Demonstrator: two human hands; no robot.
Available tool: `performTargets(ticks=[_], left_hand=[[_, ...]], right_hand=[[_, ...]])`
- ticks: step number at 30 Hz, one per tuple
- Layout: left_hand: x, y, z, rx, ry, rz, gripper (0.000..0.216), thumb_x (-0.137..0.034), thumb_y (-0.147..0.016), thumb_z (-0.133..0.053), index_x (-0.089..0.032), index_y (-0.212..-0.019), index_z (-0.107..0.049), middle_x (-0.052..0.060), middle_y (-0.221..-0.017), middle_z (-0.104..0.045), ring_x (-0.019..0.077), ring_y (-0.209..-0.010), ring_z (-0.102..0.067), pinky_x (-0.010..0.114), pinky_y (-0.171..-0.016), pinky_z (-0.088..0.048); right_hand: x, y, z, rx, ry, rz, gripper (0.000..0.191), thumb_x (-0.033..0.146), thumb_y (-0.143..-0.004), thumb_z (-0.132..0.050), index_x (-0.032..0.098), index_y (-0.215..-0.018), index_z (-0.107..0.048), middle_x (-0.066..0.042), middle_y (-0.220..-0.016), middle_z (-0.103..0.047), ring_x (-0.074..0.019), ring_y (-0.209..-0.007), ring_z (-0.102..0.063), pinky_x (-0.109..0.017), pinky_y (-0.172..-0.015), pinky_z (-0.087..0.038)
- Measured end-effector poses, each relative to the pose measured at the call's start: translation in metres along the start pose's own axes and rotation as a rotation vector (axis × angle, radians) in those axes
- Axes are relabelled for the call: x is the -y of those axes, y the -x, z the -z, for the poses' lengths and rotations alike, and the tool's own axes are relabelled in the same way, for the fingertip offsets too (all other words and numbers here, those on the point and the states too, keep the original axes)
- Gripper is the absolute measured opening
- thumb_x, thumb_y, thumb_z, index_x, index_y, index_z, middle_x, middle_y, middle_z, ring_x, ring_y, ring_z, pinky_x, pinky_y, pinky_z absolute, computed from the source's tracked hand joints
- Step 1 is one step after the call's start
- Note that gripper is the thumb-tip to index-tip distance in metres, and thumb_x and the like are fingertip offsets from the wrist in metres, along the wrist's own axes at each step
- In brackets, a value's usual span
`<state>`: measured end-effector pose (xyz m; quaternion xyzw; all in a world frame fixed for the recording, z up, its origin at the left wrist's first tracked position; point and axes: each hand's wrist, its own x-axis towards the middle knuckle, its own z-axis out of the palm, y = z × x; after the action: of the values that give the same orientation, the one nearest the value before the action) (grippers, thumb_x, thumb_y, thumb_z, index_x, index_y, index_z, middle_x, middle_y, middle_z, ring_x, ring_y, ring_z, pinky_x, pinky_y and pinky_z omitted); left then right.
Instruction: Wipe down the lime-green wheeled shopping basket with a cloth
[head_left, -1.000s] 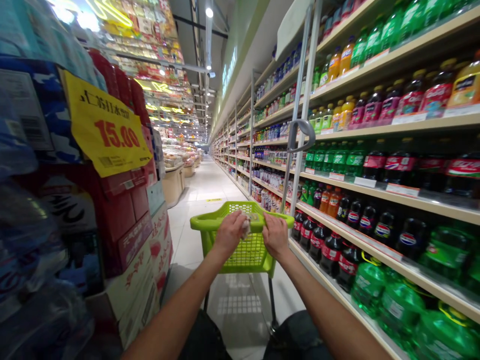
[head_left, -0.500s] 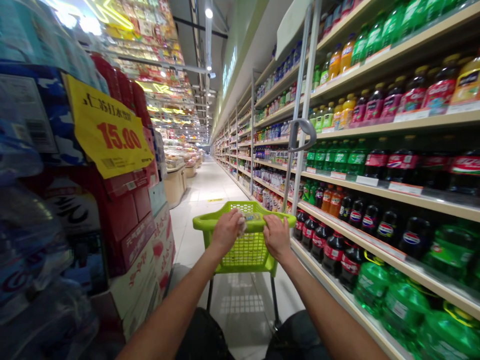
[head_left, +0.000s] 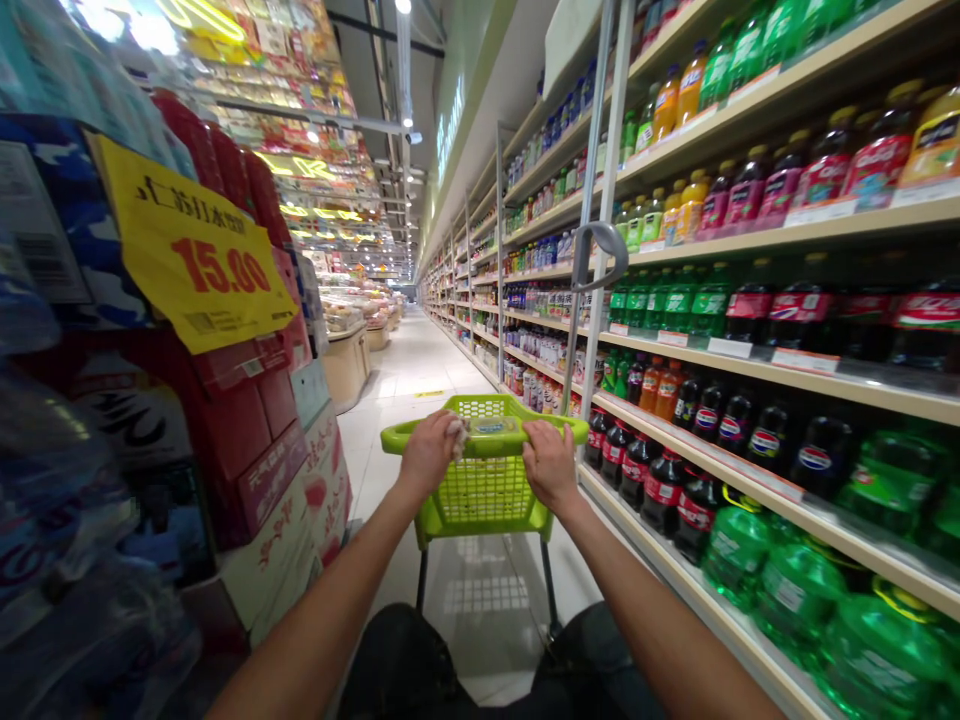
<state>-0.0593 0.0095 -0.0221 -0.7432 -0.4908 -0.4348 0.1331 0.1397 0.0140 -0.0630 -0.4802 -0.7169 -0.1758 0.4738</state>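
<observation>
- Green plastic cart [head_left: 491, 495]: stands on the aisle floor [head_left: 409, 365], beside the lower edge of the bottle shelves [head_left: 750, 368].
- Left hand [head_left: 429, 445]: closed round a whitish wad [head_left: 458, 438], at the handle [head_left: 491, 449], left of centre.
- Right hand [head_left: 551, 462]: gripping the handle near its right end.
- Step, as judged: wiping the handle.
- Next move calls for steady pressure along it, cart braced.

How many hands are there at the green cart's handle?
2: the left hand, toward the handle's left end, holding a pale wad; the right hand, toward its right end. Some fingers are partly hidden, but neither hand is.
</observation>
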Motion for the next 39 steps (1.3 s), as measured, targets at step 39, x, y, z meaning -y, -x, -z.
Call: performTargets(ticks=[39], left_hand=[[-0.076, -0.011, -0.047, 0.030, 0.030, -0.249, 0.031, -0.031, -0.086, -0.034, -0.017, -0.099, -0.059, 0.008, -0.111, -0.060, 0.0197, -0.103, -0.054, 0.034, -0.090, -0.042]], right_hand=[[-0.034, 0.001, 0.038, 0.072, 0.102, -0.098, 0.029, 0.033, -0.088, -0.040, 0.019, -0.106, -0.057, -0.007, -0.109, -0.061, -0.0196, -0.106, -0.048, -0.042, -0.099, -0.021]])
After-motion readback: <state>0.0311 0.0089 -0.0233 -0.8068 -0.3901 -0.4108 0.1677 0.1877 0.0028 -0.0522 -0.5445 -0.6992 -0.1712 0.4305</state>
